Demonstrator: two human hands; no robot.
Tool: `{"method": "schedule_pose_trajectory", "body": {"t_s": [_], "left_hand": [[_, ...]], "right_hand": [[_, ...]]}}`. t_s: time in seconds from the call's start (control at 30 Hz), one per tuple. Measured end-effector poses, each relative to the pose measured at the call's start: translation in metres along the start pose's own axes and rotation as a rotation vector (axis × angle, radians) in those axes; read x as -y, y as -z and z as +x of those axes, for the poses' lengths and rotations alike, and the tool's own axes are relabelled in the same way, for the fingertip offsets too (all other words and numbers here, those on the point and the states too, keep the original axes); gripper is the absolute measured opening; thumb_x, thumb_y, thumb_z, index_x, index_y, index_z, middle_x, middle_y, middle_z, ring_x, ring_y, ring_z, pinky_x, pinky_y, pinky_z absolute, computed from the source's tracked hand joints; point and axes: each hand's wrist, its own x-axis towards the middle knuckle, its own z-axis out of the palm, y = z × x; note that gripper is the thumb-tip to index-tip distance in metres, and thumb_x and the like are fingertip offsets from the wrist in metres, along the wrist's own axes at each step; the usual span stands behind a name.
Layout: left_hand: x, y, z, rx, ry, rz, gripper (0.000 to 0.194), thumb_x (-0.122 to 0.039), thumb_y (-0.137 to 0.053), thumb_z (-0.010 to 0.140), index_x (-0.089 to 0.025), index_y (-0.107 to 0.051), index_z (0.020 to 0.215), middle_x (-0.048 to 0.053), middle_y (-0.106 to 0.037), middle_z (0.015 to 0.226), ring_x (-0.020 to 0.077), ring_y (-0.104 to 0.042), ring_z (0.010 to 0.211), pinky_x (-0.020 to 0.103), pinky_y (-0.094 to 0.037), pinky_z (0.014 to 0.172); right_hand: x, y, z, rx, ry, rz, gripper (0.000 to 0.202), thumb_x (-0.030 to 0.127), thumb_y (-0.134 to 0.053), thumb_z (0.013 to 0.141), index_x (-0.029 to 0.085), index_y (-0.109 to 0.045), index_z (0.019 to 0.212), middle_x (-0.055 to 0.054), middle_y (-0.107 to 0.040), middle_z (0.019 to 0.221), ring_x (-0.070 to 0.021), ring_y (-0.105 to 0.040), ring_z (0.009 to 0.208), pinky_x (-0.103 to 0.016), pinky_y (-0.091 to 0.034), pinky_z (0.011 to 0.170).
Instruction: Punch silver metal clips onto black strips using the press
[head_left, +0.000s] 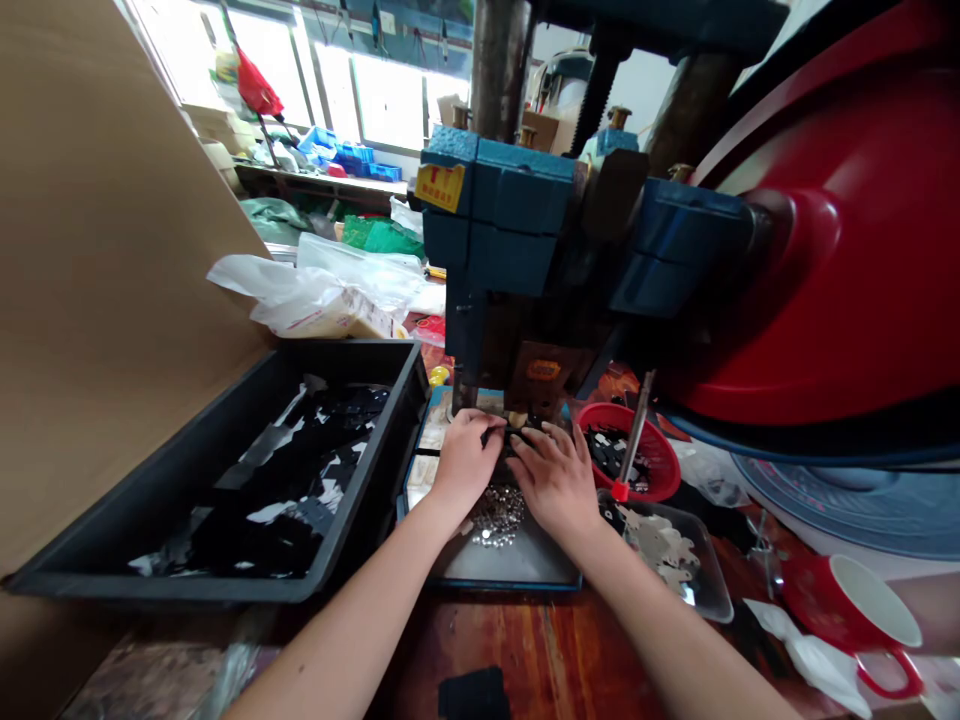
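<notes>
My left hand (469, 455) is closed, its fingertips pinching a small flat black part (511, 431) beneath the press head. From the other side my right hand (555, 470) grips the same part with bent fingers, partly covering it. Its exact kind is hidden. Both hands sit at the foot of a blue press (517, 200) with a large red wheel (847, 230). A pile of small shiny metal pieces (495, 515) lies between my wrists on the metal plate (510, 566) of the press base.
On the left stands a black bin (322, 575) with black and white pieces. At right are a red basket (669, 465) of black parts, a clear tray (721, 590) of pale flat parts, a screwdriver-like rod (637, 430) and a red mug (832, 600). A black piece (474, 695) lies in front.
</notes>
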Motion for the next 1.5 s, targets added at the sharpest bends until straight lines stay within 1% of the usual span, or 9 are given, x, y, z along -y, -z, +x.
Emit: {"method": "schedule_pose_trajectory", "body": {"t_s": [0.23,0.53,0.7,0.8,0.87,1.0,1.13,1.33,1.5], "left_hand": [[0.000,-0.001,-0.002,-0.002,-0.039,0.006,0.017,-0.016,-0.054,0.083,-0.018,-0.069,0.090,0.006,-0.061,0.092,0.0187,-0.059,0.090,0.037,-0.048,0.088],[0.002,-0.001,-0.002,0.007,-0.024,-0.020,0.017,-0.018,-0.054,0.083,-0.019,-0.069,0.090,0.006,-0.061,0.093,0.0193,-0.059,0.091,0.038,-0.047,0.089],[0.004,-0.002,0.002,0.029,0.005,-0.072,0.017,-0.016,-0.054,0.082,-0.020,-0.069,0.088,0.005,-0.063,0.091,0.0186,-0.060,0.092,0.036,-0.047,0.090],[0.006,0.001,0.000,-0.008,0.057,-0.092,0.017,-0.020,-0.053,0.084,-0.020,-0.066,0.094,0.005,-0.063,0.096,0.0192,-0.060,0.094,0.037,-0.048,0.088],[0.009,0.006,-0.005,-0.045,0.104,-0.099,0.021,-0.024,-0.052,0.085,-0.019,-0.063,0.102,0.006,-0.062,0.103,0.0190,-0.060,0.092,0.036,-0.049,0.085],[0.011,0.019,-0.021,-0.095,0.187,-0.112,0.028,-0.031,-0.049,0.088,-0.019,-0.057,0.112,0.007,-0.059,0.108,0.0173,-0.060,0.086,0.033,-0.050,0.077],[0.006,0.034,-0.044,-0.069,0.225,-0.171,0.028,-0.035,-0.050,0.088,-0.022,-0.056,0.112,0.006,-0.058,0.108,0.0181,-0.059,0.090,0.029,-0.050,0.071],[0.003,0.061,-0.086,-0.037,0.174,-0.084,0.025,-0.032,-0.048,0.089,-0.023,-0.054,0.111,0.005,-0.056,0.109,0.0187,-0.057,0.093,0.033,-0.048,0.082],[0.008,0.079,-0.125,0.034,0.118,0.018,0.025,-0.028,-0.047,0.088,-0.025,-0.053,0.112,0.006,-0.057,0.107,0.0202,-0.057,0.094,0.034,-0.046,0.086]], "right_hand": [[-0.005,-0.001,0.006,0.025,-0.045,0.118,0.023,0.034,-0.048,0.092,0.026,-0.065,0.106,0.000,-0.066,0.113,-0.0232,-0.051,0.114,-0.050,-0.025,0.107],[-0.005,0.002,0.001,0.027,0.010,0.086,0.025,0.036,-0.050,0.090,0.029,-0.065,0.109,-0.001,-0.063,0.119,-0.0276,-0.047,0.119,-0.056,-0.018,0.109],[-0.010,-0.003,0.011,0.016,-0.032,0.252,0.022,0.035,-0.050,0.090,0.027,-0.069,0.099,-0.003,-0.065,0.113,-0.0255,-0.049,0.116,-0.050,-0.031,0.104],[-0.016,-0.005,0.000,-0.050,-0.136,0.464,0.025,0.035,-0.048,0.090,0.024,-0.067,0.103,-0.006,-0.064,0.115,-0.0235,-0.052,0.112,-0.045,-0.037,0.100],[-0.020,-0.004,-0.018,-0.113,-0.357,0.653,0.029,0.039,-0.047,0.090,0.023,-0.065,0.104,-0.008,-0.066,0.108,-0.0224,-0.058,0.104,-0.043,-0.042,0.095],[-0.025,0.003,-0.062,-0.312,-0.772,1.138,0.045,0.054,-0.033,0.092,0.021,-0.063,0.100,-0.006,-0.068,0.085,-0.0203,-0.064,0.082,-0.039,-0.048,0.080],[-0.025,0.012,-0.081,-0.413,-0.759,1.312,0.042,0.054,-0.037,0.090,0.022,-0.063,0.096,-0.004,-0.067,0.083,-0.0198,-0.063,0.081,-0.037,-0.048,0.076],[-0.032,0.006,-0.072,-0.468,-0.678,1.053,0.029,0.045,-0.050,0.086,0.019,-0.060,0.079,-0.003,-0.063,0.076,-0.0177,-0.058,0.074,-0.034,-0.045,0.075],[-0.030,-0.006,-0.072,-0.446,-0.737,1.136,0.037,0.053,-0.035,0.090,0.021,-0.054,0.086,-0.001,-0.059,0.071,-0.0166,-0.057,0.067,-0.032,-0.046,0.066]]}}
